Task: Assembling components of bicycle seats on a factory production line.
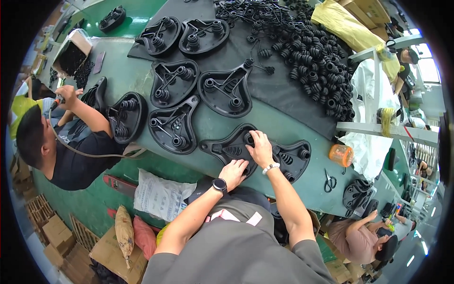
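A black bicycle saddle (226,146) lies underside up on the green table in front of me, its narrow nose pointing left. My right hand (260,150), with a beaded bracelet, is closed around a black ribbed bumper at the saddle's far wide side. My left hand (232,175), wearing a dark watch, grips the near wide side; its fingertips curl over a spot where another bumper is mostly hidden. Touching on the right is a second upturned saddle (301,162) with ribbed bumpers on it. Several saddles with wire rails and bumpers, such as one upturned saddle (225,90), lie farther off.
A big heap of black ribbed bumpers (316,66) and a tangle of wire rails (250,16) cover the far dark sheet. Scissors (329,181) and an orange jar (341,155) lie to the right. A co-worker (71,146) holds a corded tool at left.
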Motion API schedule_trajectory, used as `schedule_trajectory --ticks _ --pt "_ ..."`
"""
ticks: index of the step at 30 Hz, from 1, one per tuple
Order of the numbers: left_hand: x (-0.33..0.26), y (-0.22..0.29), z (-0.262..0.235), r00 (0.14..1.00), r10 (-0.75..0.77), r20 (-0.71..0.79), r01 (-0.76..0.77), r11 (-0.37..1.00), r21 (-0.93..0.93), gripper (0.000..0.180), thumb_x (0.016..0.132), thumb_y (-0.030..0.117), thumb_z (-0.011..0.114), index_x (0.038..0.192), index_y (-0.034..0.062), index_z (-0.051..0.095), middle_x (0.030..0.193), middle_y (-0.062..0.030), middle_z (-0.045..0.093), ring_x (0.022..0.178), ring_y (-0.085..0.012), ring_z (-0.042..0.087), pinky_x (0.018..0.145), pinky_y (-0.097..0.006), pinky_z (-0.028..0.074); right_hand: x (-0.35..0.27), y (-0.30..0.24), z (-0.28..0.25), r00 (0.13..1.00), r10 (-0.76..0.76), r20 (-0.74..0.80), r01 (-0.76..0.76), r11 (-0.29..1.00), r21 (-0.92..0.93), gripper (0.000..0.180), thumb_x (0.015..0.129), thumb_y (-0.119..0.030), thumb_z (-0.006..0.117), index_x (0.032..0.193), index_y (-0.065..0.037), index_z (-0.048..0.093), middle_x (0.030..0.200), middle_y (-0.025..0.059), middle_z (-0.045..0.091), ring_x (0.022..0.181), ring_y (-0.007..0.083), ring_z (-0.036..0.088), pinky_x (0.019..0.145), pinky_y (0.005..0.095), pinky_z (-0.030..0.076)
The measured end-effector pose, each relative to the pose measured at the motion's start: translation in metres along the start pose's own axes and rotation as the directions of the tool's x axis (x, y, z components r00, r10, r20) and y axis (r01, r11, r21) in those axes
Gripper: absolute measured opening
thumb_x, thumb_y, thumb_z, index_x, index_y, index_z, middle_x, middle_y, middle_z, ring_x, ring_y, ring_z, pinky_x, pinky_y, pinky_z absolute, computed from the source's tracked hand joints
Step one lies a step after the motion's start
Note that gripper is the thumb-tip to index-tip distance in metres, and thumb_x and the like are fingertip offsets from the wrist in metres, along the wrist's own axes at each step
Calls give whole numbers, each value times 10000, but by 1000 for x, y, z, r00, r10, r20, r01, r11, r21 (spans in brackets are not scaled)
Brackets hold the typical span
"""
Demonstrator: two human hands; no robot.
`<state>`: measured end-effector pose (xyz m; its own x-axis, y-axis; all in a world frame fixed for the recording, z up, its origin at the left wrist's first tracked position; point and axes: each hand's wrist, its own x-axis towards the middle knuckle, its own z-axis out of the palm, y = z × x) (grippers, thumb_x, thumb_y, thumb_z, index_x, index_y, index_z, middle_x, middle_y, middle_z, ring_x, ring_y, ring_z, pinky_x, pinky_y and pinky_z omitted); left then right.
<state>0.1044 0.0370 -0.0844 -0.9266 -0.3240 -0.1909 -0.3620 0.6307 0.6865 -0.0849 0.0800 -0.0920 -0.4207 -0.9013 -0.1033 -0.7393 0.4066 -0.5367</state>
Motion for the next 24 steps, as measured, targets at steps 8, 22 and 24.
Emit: schedule_trajectory --ticks 8,22,24 --pt "7 -3 -8 998 64 6 -64 997 40 623 792 255 808 1310 10 565 1294 -161 589 1151 -333 575 1004 -419 508 2 -31 6 981 180 -76 -179 984 16 619 816 -57 752 1379 -35 496 1308 211 522 1202 419 535 973 481 524" --pt "59 -54 -23 867 -141 -479 262 945 196 499 887 315 730 1232 -22 600 1161 -184 655 1093 -368 601 1023 -494 424 197 57 -60 937 71 -342 -41 995 94 560 843 -119 729 1366 -9 562 1349 209 587 1255 395 543 1065 469 464" --pt "60 -55 -20 867 -191 -461 296 940 168 448 884 298 733 1189 -10 619 1127 -174 663 1065 -365 611 1008 -490 428 249 59 -52 948 -11 -318 -7 998 -56 605 836 -97 693 1406 1 518 1346 183 593 1248 373 543 1088 462 449"
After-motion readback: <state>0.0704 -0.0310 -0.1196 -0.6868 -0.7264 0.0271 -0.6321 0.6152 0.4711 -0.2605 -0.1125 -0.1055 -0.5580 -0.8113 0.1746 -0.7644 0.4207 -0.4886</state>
